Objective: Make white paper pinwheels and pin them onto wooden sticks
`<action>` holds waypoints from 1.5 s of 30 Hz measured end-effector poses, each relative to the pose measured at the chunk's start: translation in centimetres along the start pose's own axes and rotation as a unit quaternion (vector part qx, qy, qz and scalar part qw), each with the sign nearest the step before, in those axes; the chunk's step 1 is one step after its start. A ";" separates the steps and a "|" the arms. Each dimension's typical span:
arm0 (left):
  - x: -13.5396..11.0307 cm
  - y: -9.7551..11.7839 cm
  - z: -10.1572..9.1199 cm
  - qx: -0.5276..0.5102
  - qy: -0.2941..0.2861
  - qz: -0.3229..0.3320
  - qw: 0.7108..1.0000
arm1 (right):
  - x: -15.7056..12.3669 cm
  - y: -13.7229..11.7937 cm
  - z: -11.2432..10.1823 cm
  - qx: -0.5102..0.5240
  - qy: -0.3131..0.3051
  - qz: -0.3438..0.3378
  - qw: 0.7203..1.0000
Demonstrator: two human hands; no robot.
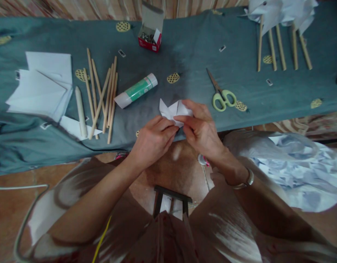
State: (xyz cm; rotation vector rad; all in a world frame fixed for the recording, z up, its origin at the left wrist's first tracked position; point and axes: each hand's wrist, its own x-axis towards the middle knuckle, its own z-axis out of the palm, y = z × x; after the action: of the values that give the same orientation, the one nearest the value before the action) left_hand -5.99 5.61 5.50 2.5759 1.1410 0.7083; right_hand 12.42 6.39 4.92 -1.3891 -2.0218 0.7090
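Observation:
Between my two hands is a folded piece of white paper point(172, 109) with pointed corners standing up, held at the table's front edge. My left hand point(157, 137) pinches its lower left side, fingers closed. On the right side, my right hand point(202, 126) grips the paper between thumb and fingers. A green and white glue stick point(139, 90) lies just beyond my left hand. To the right of my right hand rest scissors point(221, 95) with light green handles, their blades pointing away. My fingers hide part of the paper's lower edge.
Several wooden sticks point(109, 98) and white paper squares point(45, 91) lie at the left. A red box of metal pins point(150, 38) stands open at the back. Paper pinwheels on sticks point(280, 14) lie at the far right. A bag of paper scraps point(302, 168) sits beside my leg.

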 end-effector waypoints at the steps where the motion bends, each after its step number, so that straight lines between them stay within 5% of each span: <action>1: 0.0 0.0 0.0 -0.002 -0.002 0.000 1.000 | -0.1 -0.1 0.0 -0.006 0.001 -0.002 1.000; 20: 0.1 0.0 0.0 0.023 -0.001 0.012 1.000 | -0.7 0.0 1.3 -0.140 0.029 -0.069 0.987; 30: -0.1 -0.1 0.0 0.067 0.008 0.020 0.998 | -0.4 1.3 -0.7 -0.049 0.043 -0.060 0.996; 39: 0.4 -1.9 -1.1 0.098 0.019 0.002 0.995 | 0.1 2.2 -1.5 -0.045 0.046 -0.032 0.997; 45: 0.7 -1.1 -1.1 0.086 0.027 0.007 0.996 | 0.0 1.5 -1.6 -0.067 0.037 -0.034 0.996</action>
State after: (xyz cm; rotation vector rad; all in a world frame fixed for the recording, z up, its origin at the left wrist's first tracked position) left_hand -6.87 6.89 6.18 2.7231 1.2532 0.7160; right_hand 14.49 7.04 4.95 -1.3925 -2.0804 0.4917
